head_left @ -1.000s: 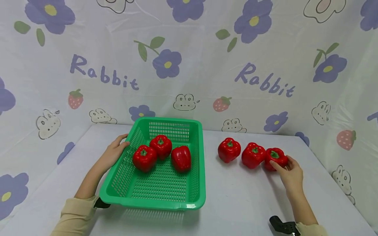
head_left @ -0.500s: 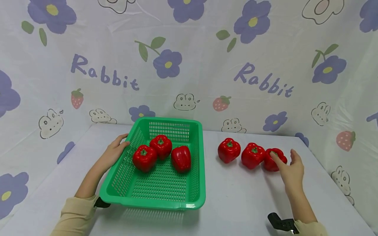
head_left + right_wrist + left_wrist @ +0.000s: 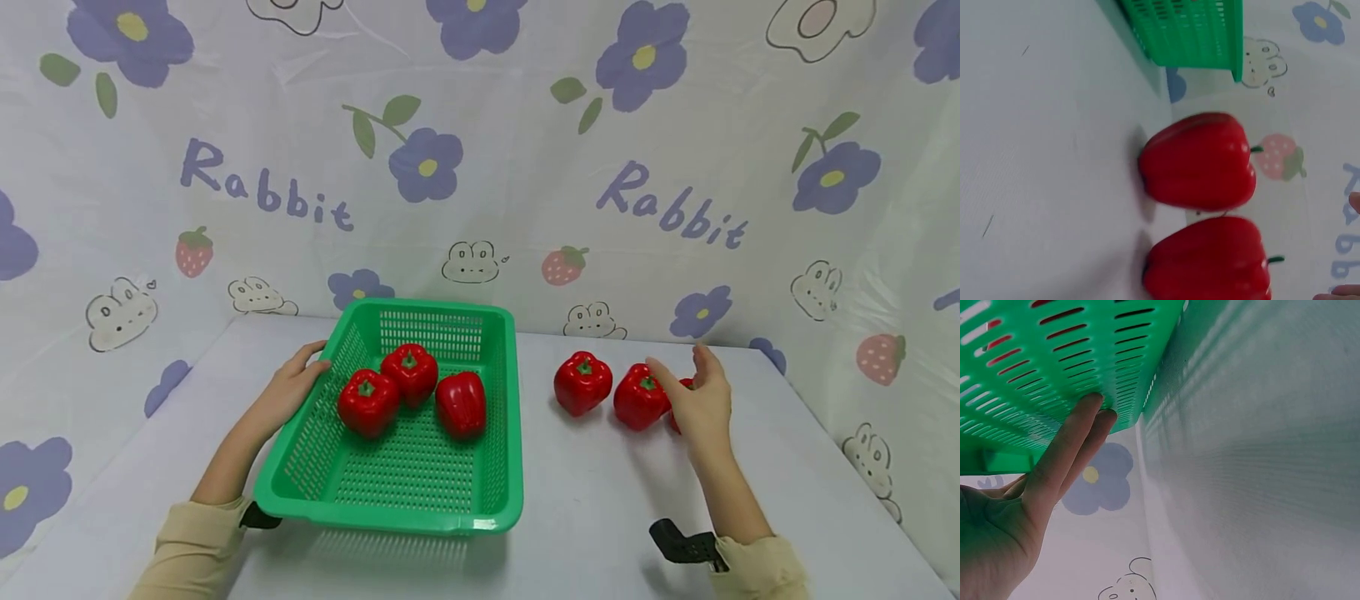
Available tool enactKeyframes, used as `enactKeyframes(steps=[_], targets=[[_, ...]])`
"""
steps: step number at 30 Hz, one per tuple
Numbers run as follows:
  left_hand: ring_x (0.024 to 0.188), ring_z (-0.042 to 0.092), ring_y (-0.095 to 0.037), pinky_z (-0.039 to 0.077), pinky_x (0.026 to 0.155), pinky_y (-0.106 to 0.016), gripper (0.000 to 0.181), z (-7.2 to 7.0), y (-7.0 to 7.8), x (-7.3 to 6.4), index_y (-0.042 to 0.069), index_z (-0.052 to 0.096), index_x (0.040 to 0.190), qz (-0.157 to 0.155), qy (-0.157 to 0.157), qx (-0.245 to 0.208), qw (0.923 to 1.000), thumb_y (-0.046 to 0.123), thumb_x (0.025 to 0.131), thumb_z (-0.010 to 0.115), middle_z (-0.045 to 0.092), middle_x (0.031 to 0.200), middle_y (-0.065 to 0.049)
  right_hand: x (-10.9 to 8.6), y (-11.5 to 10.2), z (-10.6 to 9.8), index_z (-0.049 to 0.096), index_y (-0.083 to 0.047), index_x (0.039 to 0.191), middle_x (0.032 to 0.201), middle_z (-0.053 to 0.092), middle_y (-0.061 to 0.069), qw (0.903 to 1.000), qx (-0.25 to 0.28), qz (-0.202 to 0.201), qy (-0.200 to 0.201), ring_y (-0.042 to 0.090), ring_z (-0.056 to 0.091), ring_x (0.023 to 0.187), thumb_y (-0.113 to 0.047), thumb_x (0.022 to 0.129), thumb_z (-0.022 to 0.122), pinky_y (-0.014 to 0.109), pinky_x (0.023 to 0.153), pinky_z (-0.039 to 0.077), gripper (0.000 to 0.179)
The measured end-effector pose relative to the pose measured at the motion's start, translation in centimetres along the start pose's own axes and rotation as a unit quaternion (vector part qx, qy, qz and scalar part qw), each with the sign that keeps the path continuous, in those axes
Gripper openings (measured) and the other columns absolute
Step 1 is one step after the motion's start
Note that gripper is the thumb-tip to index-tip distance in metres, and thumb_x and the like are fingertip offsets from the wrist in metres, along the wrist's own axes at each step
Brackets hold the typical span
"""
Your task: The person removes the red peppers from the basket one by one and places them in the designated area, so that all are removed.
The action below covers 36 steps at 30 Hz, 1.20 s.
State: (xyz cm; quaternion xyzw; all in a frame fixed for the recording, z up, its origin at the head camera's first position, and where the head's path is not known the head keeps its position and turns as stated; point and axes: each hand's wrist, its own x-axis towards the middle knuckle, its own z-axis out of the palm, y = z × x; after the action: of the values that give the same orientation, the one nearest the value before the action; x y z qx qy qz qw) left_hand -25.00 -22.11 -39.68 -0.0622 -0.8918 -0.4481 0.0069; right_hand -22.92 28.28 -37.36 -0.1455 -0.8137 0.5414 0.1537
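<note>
A green plastic basket (image 3: 390,518) holds three red bell peppers, among them an upright pepper (image 3: 368,403) and one lying on its side (image 3: 461,405). My left hand (image 3: 287,390) holds its left rim; in the left wrist view two fingers (image 3: 1075,440) lie along the slotted outer wall. On the right, three more peppers stand in a row: a left pepper (image 3: 582,383), a middle pepper (image 3: 637,402), and a right one (image 3: 677,422) largely hidden behind my right hand (image 3: 701,408). This hand is spread with nothing in it, its thumb overlapping the middle pepper's edge.
The white table (image 3: 585,508) carries everything. A patterned cloth (image 3: 495,150) with flowers and rabbits hangs behind it. In the right wrist view, the basket's slotted end (image 3: 1185,31) is near the peppers.
My right hand has let go of the right-hand pepper, lifted off it and moved left toward the middle one. The left hand, basket and peppers have stayed in place.
</note>
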Motion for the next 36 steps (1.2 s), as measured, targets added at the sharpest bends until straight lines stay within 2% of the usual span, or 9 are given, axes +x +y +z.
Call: enactKeyframes(steps=[7,14,20,27,36], targets=[[0.125,0.049,-0.041,0.042,0.098,-0.053,0.057,0.0,-0.5,0.3,0.006,0.026,0.153,-0.001,0.000,0.006,1.0000,0.035,0.105,0.035,0.038,0.150,-0.028,-0.5,-2.0,1.9,0.017,-0.013,0.157,0.162,0.024,0.008,0.9984,0.013,-0.034,-0.044,0.028,0.022,0.151,-0.040,0.091,0.066,0.045,0.118,0.027,0.087],[0.121,0.052,-0.040,0.044,0.096,-0.051,0.058,0.0,-0.6,0.2,0.007,0.025,0.154,-0.003,-0.001,0.002,1.0000,0.037,0.105,0.035,0.042,0.146,-0.028,-1.3,-4.0,4.2,0.020,-0.008,0.156,0.160,0.029,0.012,0.9911,0.001,-0.079,-0.108,0.028,0.027,0.149,-0.042,0.090,0.068,0.043,0.117,0.029,0.088],[0.127,0.047,-0.041,0.041,0.100,-0.054,0.058,0.0,-0.6,0.2,0.007,0.025,0.154,-0.005,-0.002,0.002,1.0000,0.038,0.105,0.035,0.037,0.150,-0.027,-1.9,-5.6,6.2,0.021,-0.012,0.156,0.160,0.030,0.009,0.9860,0.007,-0.065,-0.153,0.029,0.028,0.148,-0.041,0.090,0.068,0.043,0.114,0.034,0.087],[0.125,0.048,-0.041,0.042,0.099,-0.054,0.058,0.0,-0.6,0.3,0.007,0.026,0.154,-0.005,-0.001,0.004,1.0000,0.037,0.105,0.035,0.038,0.149,-0.028,-2.6,-6.5,8.5,0.027,-0.011,0.154,0.158,0.034,0.009,0.9818,0.002,-0.075,-0.174,0.027,0.032,0.147,-0.042,0.089,0.069,0.044,0.113,0.036,0.084],[0.119,0.054,-0.038,0.046,0.093,-0.048,0.059,-0.1,-0.5,0.1,0.007,0.024,0.155,-0.002,-0.005,-0.001,1.0000,0.038,0.105,0.034,0.043,0.145,-0.028,-3.9,-7.7,10.3,0.030,-0.007,0.152,0.157,0.036,0.012,0.9761,0.030,-0.081,-0.199,0.027,0.035,0.145,-0.038,0.087,0.071,0.042,0.112,0.037,0.082]])
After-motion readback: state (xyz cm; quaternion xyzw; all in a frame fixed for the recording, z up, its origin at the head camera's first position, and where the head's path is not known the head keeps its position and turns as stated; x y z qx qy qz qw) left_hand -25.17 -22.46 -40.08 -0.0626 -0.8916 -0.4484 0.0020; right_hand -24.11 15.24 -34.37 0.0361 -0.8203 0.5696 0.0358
